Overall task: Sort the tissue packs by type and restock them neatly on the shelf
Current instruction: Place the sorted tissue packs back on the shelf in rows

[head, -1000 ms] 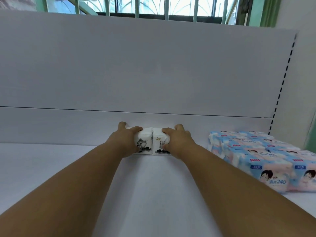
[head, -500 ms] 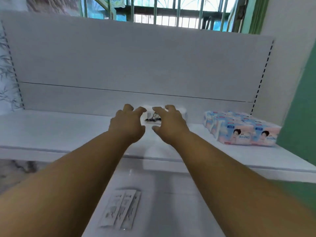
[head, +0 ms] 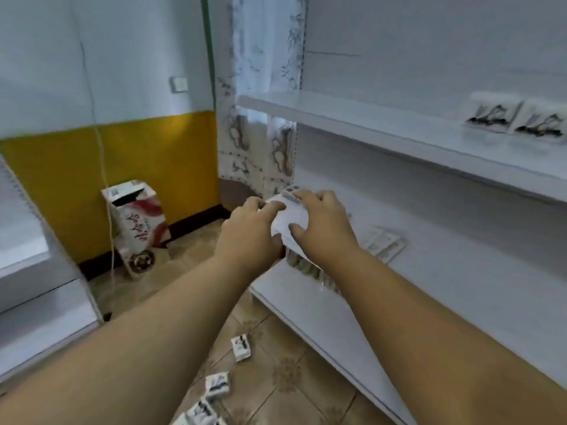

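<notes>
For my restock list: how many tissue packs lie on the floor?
4 at least: one pack alone near the lower shelf, one below it, two at the frame's bottom edge. More may be hidden.

Both hands on one white pack at the lower shelf edge: left hand grips its near-left side, right hand curls over the top. Flat sachets lie just beside it. Upper shelf holds 2 ink-print packs. Loose packs on the floor; open carton by the yellow wall.
</notes>
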`<state>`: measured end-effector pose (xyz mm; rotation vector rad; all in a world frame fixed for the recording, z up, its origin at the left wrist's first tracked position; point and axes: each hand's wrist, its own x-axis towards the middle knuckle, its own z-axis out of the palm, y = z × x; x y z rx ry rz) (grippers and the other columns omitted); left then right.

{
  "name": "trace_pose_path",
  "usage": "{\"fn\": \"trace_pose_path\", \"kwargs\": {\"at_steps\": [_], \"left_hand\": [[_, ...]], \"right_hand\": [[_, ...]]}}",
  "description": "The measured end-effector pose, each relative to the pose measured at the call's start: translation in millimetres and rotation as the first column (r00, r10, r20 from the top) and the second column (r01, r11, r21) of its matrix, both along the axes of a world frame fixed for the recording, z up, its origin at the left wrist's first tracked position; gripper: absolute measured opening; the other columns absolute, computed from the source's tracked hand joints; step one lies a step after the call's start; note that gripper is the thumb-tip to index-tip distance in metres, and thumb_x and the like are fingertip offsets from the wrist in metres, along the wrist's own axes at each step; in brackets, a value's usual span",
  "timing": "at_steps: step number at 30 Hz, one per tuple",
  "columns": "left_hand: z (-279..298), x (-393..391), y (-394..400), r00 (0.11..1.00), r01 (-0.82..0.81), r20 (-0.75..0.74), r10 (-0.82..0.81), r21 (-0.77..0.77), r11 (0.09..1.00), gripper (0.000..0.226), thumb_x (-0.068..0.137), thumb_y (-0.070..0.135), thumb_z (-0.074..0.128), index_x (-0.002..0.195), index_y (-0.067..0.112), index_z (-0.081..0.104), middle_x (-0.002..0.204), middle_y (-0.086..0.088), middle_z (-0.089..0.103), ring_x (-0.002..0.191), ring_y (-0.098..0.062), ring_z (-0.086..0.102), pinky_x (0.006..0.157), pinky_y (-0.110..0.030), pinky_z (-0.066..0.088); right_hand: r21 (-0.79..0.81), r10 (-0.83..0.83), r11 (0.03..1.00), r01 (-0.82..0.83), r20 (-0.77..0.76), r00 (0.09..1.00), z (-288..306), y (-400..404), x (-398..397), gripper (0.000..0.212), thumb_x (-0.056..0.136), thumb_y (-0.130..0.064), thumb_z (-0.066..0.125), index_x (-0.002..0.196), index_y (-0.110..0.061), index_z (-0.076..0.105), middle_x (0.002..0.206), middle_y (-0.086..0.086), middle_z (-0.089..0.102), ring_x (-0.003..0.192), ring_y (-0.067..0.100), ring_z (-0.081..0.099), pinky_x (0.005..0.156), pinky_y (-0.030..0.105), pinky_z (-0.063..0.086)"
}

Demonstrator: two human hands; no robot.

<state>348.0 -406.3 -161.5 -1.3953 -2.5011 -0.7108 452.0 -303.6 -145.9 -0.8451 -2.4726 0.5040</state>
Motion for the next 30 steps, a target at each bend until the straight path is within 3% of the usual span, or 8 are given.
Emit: {"fn": "trace_pose_path", "kwargs": {"at_steps": [4,9,15,22,26,28,30], "left_hand": [[-58,-35,-94,0.992,-0.106,0.070,0.108,-0.044,0.993,0.053,0.086,0.026,0.063,0.136,0.035,0.049,0.127,-0.001,0.050,0.110,-0.023,0.052,0.083,-0.035,0.049],[-157,-88,-209,0.956,-0.177,0.198,0.215,-0.194,0.965,0.053,0.088,0.025,0.063,0.138,0.034,0.048,0.124,0.000,0.049,0.107,-0.022,0.052,0.076,-0.029,0.040],[-316,-146,-303,0.866,-0.192,0.363,0.343,-0.392,0.900,0.053,0.086,0.025,0.064,0.137,0.031,0.050,0.125,-0.003,0.051,0.110,-0.029,0.054,0.085,-0.040,0.049],[-547,-182,-336,0.697,-0.224,0.498,0.516,-0.533,0.816,0.053,0.089,0.031,0.059,0.138,0.041,0.043,0.132,0.004,0.047,0.118,-0.022,0.052,0.090,-0.033,0.046],[-680,-195,-331,0.450,-0.327,0.641,0.622,-0.530,0.783,0.040,0.090,0.034,0.061,0.129,0.037,0.051,0.124,0.002,0.055,0.101,-0.020,0.061,0.085,-0.032,0.050],[-746,-195,-325,0.256,-0.384,0.726,0.638,-0.530,0.756,0.040,0.091,0.033,0.063,0.129,0.030,0.049,0.114,0.003,0.058,0.093,-0.020,0.063,0.077,-0.031,0.050],[-808,-193,-318,0.007,-0.463,0.796,0.605,-0.533,0.708,0.051,0.091,0.034,0.065,0.137,0.020,0.044,0.115,0.000,0.055,0.095,-0.021,0.061,0.079,-0.030,0.049]], "right_hand": [[-0.039,0.127,0.991,-0.125,0.048,0.991,-46,-73,-46,0.059,0.088,-0.027,0.066,0.142,-0.033,0.042,0.133,0.003,0.039,0.120,0.025,0.044,0.097,0.043,0.050],[-0.209,0.216,0.961,-0.181,0.159,0.963,-145,-166,-114,0.056,0.086,-0.030,0.068,0.138,-0.031,0.047,0.129,0.001,0.040,0.118,0.022,0.048,0.095,0.042,0.050],[-0.448,0.326,0.880,-0.156,0.333,0.884,-317,-255,-180,0.062,0.086,-0.024,0.068,0.143,-0.030,0.045,0.136,0.005,0.039,0.116,0.023,0.052,0.097,0.029,0.045],[-0.575,0.379,0.815,-0.073,0.432,0.818,-558,-275,-228,0.057,0.086,-0.030,0.071,0.138,-0.030,0.051,0.141,0.005,0.044,0.125,0.023,0.049,0.095,0.028,0.040],[-0.643,0.384,0.766,0.002,0.459,0.801,-693,-268,-244,0.059,0.085,-0.038,0.072,0.139,-0.028,0.051,0.142,0.004,0.048,0.124,0.022,0.053,0.104,0.034,0.043],[-0.643,0.379,0.765,0.032,0.490,0.785,-757,-262,-247,0.059,0.088,-0.038,0.069,0.142,-0.025,0.048,0.143,0.004,0.049,0.126,0.022,0.052,0.107,0.036,0.041],[-0.657,0.382,0.751,0.064,0.512,0.769,-817,-257,-250,0.054,0.094,-0.036,0.061,0.144,-0.019,0.046,0.145,0.006,0.049,0.130,0.023,0.049,0.109,0.035,0.038]]}}
